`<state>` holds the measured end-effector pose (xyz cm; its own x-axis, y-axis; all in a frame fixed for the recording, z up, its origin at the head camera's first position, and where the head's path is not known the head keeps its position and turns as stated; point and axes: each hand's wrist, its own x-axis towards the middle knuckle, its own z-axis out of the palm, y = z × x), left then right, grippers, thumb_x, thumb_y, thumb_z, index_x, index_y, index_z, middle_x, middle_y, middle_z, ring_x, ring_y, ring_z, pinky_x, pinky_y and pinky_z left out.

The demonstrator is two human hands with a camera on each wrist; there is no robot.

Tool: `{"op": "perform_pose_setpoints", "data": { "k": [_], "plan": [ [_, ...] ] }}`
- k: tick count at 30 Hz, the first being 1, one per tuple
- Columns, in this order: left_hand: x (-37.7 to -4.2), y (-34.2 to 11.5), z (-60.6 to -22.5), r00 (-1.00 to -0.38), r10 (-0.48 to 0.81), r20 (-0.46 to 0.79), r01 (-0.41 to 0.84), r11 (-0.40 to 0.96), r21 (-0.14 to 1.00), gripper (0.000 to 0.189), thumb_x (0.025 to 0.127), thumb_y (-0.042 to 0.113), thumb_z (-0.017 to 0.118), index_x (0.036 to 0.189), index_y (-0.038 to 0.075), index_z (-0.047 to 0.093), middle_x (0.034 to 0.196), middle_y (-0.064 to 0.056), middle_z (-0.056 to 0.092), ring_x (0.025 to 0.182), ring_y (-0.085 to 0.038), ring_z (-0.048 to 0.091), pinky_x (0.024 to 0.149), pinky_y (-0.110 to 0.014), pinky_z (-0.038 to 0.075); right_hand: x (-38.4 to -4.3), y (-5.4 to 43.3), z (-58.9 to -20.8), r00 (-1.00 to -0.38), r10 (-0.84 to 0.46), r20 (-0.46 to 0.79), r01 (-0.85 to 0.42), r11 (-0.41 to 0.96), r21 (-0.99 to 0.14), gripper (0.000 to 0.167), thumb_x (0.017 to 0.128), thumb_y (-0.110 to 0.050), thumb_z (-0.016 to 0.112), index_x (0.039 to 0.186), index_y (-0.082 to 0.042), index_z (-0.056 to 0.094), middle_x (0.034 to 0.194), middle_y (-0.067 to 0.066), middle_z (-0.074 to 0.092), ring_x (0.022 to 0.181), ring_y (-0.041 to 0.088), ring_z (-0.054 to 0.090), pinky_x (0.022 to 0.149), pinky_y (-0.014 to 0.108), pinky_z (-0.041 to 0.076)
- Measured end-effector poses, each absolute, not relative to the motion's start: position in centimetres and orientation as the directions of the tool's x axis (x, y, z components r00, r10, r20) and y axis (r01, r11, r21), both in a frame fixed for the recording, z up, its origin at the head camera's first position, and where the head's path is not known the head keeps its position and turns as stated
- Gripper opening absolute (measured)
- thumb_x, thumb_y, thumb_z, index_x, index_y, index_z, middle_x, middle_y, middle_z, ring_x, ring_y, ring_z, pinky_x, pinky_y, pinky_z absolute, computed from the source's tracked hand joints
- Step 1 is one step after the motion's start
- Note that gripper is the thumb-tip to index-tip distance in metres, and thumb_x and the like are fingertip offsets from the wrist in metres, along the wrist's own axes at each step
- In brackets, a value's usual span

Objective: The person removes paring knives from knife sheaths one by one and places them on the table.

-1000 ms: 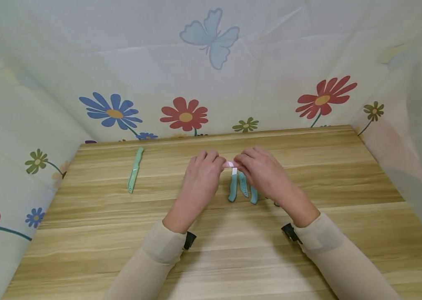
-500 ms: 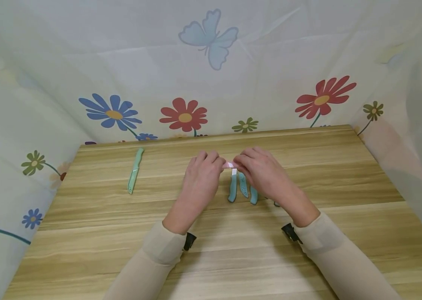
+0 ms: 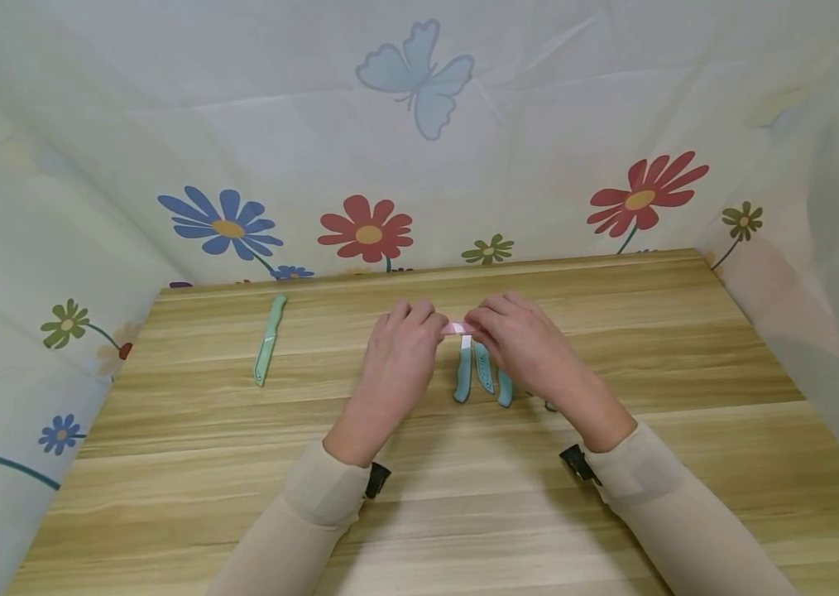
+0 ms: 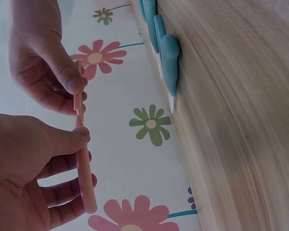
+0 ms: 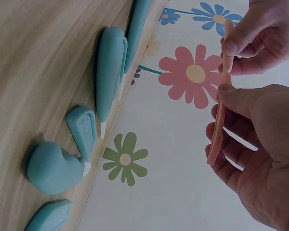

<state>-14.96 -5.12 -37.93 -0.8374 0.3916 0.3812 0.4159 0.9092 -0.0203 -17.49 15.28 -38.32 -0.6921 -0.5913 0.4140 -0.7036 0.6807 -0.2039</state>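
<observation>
My left hand (image 3: 400, 348) pinches the handle of a pink paring knife (image 4: 87, 187) between thumb and fingers. Facing it, my right hand (image 3: 524, 339) holds the knife's matching pink sheath (image 5: 216, 139). Handle and sheath lie end to end in one line above the table, and a pale strip shows between the hands in the head view. Just below the hands lie a blue-handled knife (image 3: 463, 377) with a white blade, a blue sheath (image 3: 484, 370) and a second blue-handled knife (image 3: 505, 391), partly hidden by my right hand.
A mint-green sheathed knife (image 3: 269, 339) lies on the wooden table (image 3: 189, 455) at the left. A small item (image 3: 551, 406) peeks out beside my right wrist. The flower-printed cloth (image 3: 539, 165) rises behind the table and along both sides.
</observation>
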Motion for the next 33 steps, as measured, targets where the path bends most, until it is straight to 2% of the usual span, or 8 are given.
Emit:
{"op": "perform_pose_setpoints", "data": {
  "k": [27,33],
  "plan": [
    [-14.92,-5.21,-37.71,-0.841,0.386,0.379,0.411,0.911,-0.017,0.020,0.099,0.019,0.077,0.116,0.008,0.079,0.106,-0.004,0.067,0.092,-0.026,0.057,0.080,-0.038,0.055,-17.40,15.26,-38.23,-0.707,-0.574,0.414,-0.689,0.690,-0.221,0.018,0.104,-0.018,0.072,0.115,-0.005,0.077,0.111,0.008,0.072,0.100,0.028,0.062,0.089,0.042,0.055],
    [-14.93,-5.27,-37.69,-0.838,0.387,0.385,0.415,0.910,-0.010,0.020,0.100,0.019,0.075,0.116,0.008,0.079,0.105,-0.004,0.067,0.089,-0.026,0.055,0.077,-0.037,0.054,-17.35,15.24,-38.13,-0.714,-0.572,0.404,-0.683,0.695,-0.224,0.020,0.104,-0.019,0.071,0.116,-0.005,0.076,0.112,0.008,0.072,0.102,0.028,0.062,0.091,0.042,0.054]
  ]
}}
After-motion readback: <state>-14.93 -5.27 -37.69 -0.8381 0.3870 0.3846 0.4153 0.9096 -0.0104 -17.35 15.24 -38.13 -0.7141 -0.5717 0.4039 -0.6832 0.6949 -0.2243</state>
